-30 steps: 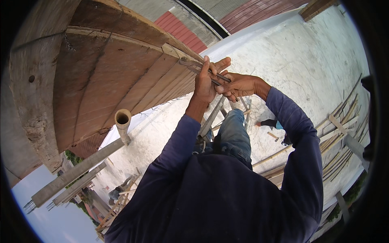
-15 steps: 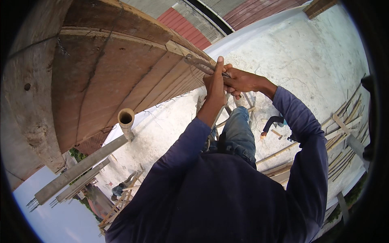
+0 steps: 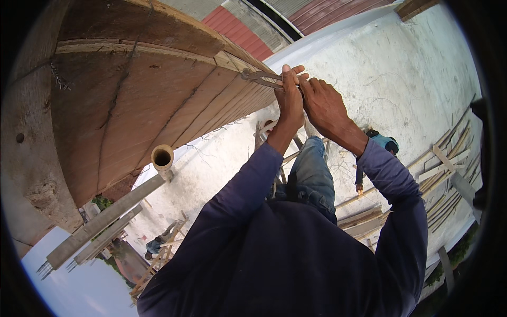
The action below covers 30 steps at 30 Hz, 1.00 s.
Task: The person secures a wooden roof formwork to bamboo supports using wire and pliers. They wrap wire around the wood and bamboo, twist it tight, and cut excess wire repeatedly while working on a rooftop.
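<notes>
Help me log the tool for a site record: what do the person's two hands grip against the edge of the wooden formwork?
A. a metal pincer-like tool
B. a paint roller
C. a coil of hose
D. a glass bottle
A: the left hand and right hand close together on the thin grey handles of a metal pincer-like tool, its head at the edge of the wooden formwork.

Brown plank formwork (image 3: 148, 100), navy sleeves (image 3: 391, 179)

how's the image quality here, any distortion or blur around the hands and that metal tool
Head view: strong fisheye bends the wooden formwork and leaves a black rim; soft daylight, no glare; left hand, right hand and pincers are fairly sharp; the white concrete slab looks bright.
</notes>
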Tool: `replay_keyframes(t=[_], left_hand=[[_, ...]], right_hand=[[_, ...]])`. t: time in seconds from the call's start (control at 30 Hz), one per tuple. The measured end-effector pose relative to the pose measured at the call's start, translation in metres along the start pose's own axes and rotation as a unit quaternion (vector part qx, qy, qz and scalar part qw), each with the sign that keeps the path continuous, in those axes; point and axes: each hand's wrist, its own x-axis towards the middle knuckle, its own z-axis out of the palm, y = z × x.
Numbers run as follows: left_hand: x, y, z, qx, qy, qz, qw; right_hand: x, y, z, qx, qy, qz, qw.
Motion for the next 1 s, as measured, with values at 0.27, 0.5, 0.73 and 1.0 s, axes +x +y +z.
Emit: replay_keyframes(t=[0.27,0.5,0.73,1.0], left_hand=[[-0.06,0.036,-0.054,0.329,-0.014,0.075,0.941],[-0.06,0.071,-0.091,0.279,-0.077,-0.015,0.957],[-0.048,0.041,-0.073,0.154,-0.185,-0.092,0.966],[-0.043,0.039,-0.07,0.112,-0.167,-0.089,0.976]], right_hand=[[0.034,0.031,0.002,0.252,-0.256,0.021,0.933],[0.03,0.028,0.014,0.715,-0.517,0.227,0.413],[0.024,0.029,0.0,0.597,-0.397,0.103,0.69],[0.047,0.03,-0.032,0.394,-0.362,0.035,0.844]])
